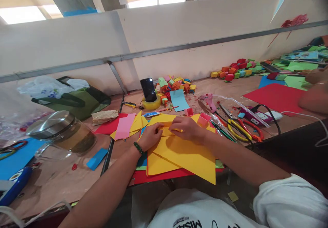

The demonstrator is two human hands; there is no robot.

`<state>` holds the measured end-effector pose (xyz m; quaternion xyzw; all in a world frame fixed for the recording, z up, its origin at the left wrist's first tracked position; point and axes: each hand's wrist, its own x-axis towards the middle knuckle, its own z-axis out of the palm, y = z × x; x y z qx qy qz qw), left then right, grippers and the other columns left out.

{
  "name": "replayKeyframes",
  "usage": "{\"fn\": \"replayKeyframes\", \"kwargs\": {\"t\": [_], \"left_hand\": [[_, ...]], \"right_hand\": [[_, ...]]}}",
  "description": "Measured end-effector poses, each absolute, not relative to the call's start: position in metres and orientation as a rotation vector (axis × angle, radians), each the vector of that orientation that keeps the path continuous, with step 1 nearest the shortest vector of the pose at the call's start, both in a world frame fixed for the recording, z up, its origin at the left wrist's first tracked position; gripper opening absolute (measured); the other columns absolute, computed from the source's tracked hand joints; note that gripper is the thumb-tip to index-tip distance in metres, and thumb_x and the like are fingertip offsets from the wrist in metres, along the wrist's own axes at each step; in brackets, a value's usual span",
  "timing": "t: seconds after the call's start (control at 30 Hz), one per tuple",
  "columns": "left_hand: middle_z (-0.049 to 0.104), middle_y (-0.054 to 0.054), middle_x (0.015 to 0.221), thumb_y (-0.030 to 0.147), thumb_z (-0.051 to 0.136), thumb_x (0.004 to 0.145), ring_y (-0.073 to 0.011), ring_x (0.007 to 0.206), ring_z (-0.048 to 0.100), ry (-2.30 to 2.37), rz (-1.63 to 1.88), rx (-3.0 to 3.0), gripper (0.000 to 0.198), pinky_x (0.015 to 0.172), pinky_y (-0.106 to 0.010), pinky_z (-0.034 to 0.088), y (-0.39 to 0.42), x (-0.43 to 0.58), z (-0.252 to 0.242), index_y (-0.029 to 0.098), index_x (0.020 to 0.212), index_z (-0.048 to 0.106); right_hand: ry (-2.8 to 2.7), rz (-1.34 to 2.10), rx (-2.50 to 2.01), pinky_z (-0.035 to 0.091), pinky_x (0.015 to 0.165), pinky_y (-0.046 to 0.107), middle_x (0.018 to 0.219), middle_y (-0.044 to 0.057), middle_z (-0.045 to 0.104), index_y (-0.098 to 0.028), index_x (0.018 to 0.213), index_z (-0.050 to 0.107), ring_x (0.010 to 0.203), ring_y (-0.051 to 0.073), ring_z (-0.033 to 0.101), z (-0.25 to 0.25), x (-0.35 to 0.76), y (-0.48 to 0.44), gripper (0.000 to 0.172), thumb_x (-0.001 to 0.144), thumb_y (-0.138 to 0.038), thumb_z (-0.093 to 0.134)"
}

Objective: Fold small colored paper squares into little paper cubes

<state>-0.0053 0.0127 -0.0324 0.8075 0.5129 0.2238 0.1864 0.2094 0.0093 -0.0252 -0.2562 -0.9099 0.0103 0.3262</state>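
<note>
Both of my hands are over a stack of yellow paper sheets at the table's front edge. Between my fingers is a small piece of yellow paper, which looks folded. My left hand, with a green bead bracelet at the wrist, pinches its left end. My right hand is closed on its right side, and the fingers partly hide it. Pink folded paper pieces lie just beyond my right hand. Under the yellow stack, red paper sticks out.
A phone stands on a yellow tape roll beside a heap of coloured paper cubes. Right are a pink glue gun, scissors and a purple power strip. Left stands a glass teapot. Another person's arm reaches in far right.
</note>
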Motion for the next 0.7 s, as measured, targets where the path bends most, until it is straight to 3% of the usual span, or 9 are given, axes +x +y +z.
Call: {"fn": "replayKeyframes", "kwargs": {"t": [0.17, 0.23, 0.33, 0.43, 0.7], "left_hand": [[0.061, -0.01, 0.105, 0.021, 0.059, 0.08, -0.0215, 0.091, 0.061, 1.496, 0.59, 2.538, 0.027, 0.08, -0.034, 0.051, 0.003, -0.008, -0.02, 0.017, 0.106, 0.065], [0.062, -0.01, 0.103, 0.019, 0.055, 0.082, -0.0224, 0.093, 0.061, 1.426, 0.487, 2.661, 0.026, 0.083, -0.035, 0.05, -0.001, -0.007, -0.015, 0.017, 0.105, 0.066], [0.065, -0.009, 0.087, 0.013, 0.047, 0.086, -0.021, 0.085, 0.061, 1.241, 0.151, 2.835, 0.025, 0.08, -0.034, 0.049, -0.009, -0.003, -0.007, 0.017, 0.087, 0.071], [0.067, -0.01, 0.082, 0.012, 0.043, 0.088, -0.021, 0.078, 0.061, 1.239, -0.057, 2.911, 0.03, 0.074, -0.034, 0.049, -0.017, -0.002, 0.002, 0.015, 0.079, 0.071], [0.069, -0.012, 0.094, 0.013, 0.049, 0.083, -0.0244, 0.09, 0.063, 1.273, -0.168, 2.803, 0.021, 0.078, -0.034, 0.05, -0.026, -0.008, 0.013, 0.015, 0.074, 0.068]], "right_hand": [[-2.698, -0.074, -0.654, 0.047, 0.07, 0.029, 0.093, 0.008, 0.069, -0.018, 0.097, 0.071, 0.086, 0.02, 0.059, -0.034, 0.199, 0.008, 0.026, 0.085, -0.009, 0.051], [-2.711, -0.075, -0.671, 0.047, 0.069, 0.028, 0.095, 0.009, 0.068, -0.018, 0.099, 0.071, 0.086, 0.019, 0.059, -0.036, 0.199, 0.01, 0.026, 0.085, -0.009, 0.05], [-2.735, -0.092, -0.664, 0.045, 0.066, 0.026, 0.087, 0.008, 0.068, -0.018, 0.098, 0.071, 0.081, 0.017, 0.057, -0.037, 0.2, 0.012, 0.026, 0.088, -0.011, 0.048], [-2.758, -0.086, -0.666, 0.042, 0.063, 0.024, 0.08, 0.006, 0.066, -0.018, 0.093, 0.071, 0.077, 0.015, 0.056, -0.036, 0.202, 0.011, 0.025, 0.09, -0.013, 0.046], [-2.739, 0.032, -1.131, 0.032, 0.057, 0.027, 0.072, 0.007, 0.067, -0.015, 0.063, 0.066, 0.065, 0.015, 0.057, -0.018, 0.217, 0.007, 0.025, 0.078, -0.005, 0.049]]}}
